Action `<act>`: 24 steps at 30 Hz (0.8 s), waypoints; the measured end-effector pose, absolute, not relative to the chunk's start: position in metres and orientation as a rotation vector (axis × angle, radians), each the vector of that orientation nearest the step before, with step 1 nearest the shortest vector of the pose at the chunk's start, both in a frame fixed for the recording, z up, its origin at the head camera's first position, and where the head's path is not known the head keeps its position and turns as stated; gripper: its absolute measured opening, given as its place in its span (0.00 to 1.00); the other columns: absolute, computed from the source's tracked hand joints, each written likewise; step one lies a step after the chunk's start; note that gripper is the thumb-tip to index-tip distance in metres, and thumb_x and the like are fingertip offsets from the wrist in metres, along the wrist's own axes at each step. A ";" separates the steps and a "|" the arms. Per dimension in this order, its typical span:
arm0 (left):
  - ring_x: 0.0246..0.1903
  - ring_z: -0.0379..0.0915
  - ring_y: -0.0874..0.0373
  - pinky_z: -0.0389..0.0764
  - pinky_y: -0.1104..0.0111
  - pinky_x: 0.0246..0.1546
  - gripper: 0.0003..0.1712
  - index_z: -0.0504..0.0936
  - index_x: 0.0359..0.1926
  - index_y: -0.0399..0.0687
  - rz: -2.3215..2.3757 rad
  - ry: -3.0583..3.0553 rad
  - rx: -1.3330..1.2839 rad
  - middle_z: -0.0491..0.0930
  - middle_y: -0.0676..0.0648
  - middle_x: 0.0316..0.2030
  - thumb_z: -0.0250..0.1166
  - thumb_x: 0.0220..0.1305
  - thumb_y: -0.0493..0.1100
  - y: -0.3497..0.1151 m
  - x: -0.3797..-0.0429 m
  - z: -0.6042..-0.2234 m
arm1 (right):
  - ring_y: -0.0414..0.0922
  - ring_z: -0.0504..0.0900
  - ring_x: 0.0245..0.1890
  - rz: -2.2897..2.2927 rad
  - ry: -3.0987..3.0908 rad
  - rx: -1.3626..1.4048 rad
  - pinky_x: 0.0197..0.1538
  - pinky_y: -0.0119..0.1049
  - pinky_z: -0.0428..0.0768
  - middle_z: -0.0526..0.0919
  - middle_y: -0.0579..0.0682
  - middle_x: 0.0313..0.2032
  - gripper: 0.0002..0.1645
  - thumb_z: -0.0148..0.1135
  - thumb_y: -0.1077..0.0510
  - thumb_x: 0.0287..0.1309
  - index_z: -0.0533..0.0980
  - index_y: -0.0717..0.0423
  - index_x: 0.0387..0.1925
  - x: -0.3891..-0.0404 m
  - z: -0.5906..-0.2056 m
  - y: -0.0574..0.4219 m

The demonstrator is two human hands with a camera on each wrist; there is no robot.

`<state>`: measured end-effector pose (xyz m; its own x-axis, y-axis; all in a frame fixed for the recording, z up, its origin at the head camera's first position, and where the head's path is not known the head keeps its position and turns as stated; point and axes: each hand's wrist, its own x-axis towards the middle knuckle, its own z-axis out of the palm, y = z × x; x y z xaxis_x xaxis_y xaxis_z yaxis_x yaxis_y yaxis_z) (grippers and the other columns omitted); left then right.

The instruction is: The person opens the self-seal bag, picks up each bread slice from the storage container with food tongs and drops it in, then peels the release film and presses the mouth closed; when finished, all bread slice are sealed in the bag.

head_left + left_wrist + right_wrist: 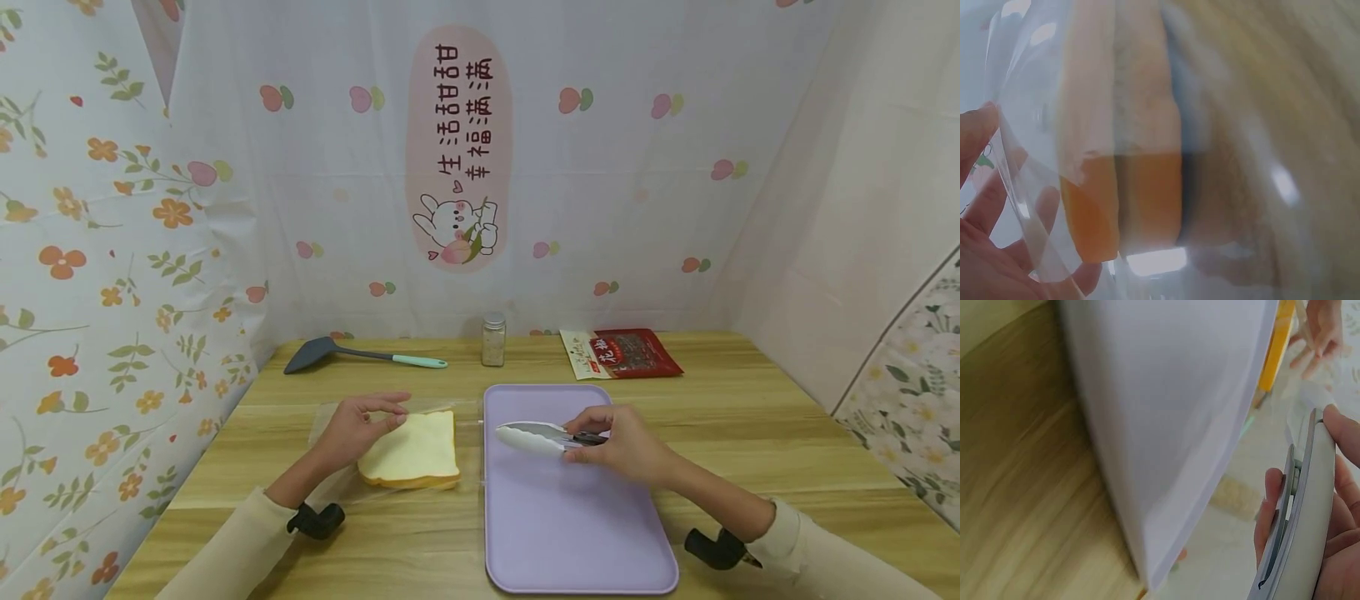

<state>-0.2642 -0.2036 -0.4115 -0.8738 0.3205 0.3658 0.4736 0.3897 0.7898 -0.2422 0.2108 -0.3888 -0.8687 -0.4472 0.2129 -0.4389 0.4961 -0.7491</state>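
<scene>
Bread slices (412, 448) lie stacked on the table's left half, with a clear plastic bag (469, 446) about them. My left hand (358, 431) is over the stack's upper left corner, fingers loosely bent and spread, thumb apart from the forefinger. From the left wrist, the plastic film (1035, 206) crosses in front of those fingers, beside the orange crusts (1150, 200). In my right hand (626, 442) is a pair of food tongs (528, 437), pinched between thumb and fingers. The tongs' pale scalloped ends point left, above the purple tray (570, 533).
Along the back of the table are a spatula (360, 353) with a mint handle, a glass spice jar (493, 340) and a red seasoning packet (626, 353). A patterned curtain (322, 167) hangs behind the table (405, 550).
</scene>
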 end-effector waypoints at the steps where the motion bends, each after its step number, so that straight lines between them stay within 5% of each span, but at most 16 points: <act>1: 0.62 0.71 0.37 0.70 0.35 0.54 0.10 0.89 0.41 0.38 -1.487 -2.490 -0.724 0.80 0.39 0.57 0.67 0.66 0.40 -0.203 -0.265 -0.412 | 0.44 0.86 0.42 -1.354 2.719 -0.786 0.40 0.33 0.83 0.87 0.47 0.41 0.14 0.80 0.54 0.46 0.85 0.49 0.37 -0.242 -0.389 0.215; 9: 0.60 0.73 0.38 0.79 0.51 0.45 0.09 0.89 0.41 0.39 -1.448 -2.503 -0.742 0.81 0.39 0.55 0.68 0.65 0.40 -0.201 -0.269 -0.414 | 0.46 0.86 0.43 -1.337 2.779 -0.707 0.43 0.35 0.83 0.87 0.50 0.42 0.18 0.80 0.51 0.46 0.85 0.53 0.38 -0.240 -0.390 0.243; 16: 0.60 0.72 0.38 0.75 0.42 0.53 0.09 0.89 0.41 0.41 -1.475 -2.506 -0.739 0.81 0.39 0.56 0.68 0.65 0.41 -0.202 -0.269 -0.415 | 0.45 0.85 0.41 -1.303 2.836 -0.672 0.41 0.32 0.82 0.87 0.48 0.41 0.17 0.79 0.52 0.47 0.85 0.54 0.38 -0.239 -0.389 0.259; 24: 0.61 0.72 0.38 0.76 0.45 0.53 0.09 0.89 0.42 0.40 -1.467 -2.500 -0.783 0.80 0.38 0.56 0.67 0.66 0.40 -0.202 -0.271 -0.417 | 0.41 0.84 0.36 -1.289 2.890 -0.593 0.37 0.31 0.82 0.86 0.51 0.40 0.18 0.79 0.54 0.48 0.84 0.57 0.40 -0.240 -0.393 0.284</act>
<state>-0.2707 -0.2022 -0.4167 -0.8548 0.3646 0.3693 0.5002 0.3892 0.7735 -0.2397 0.2840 -0.3927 -0.9293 -0.2990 0.2170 -0.3612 0.6120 -0.7036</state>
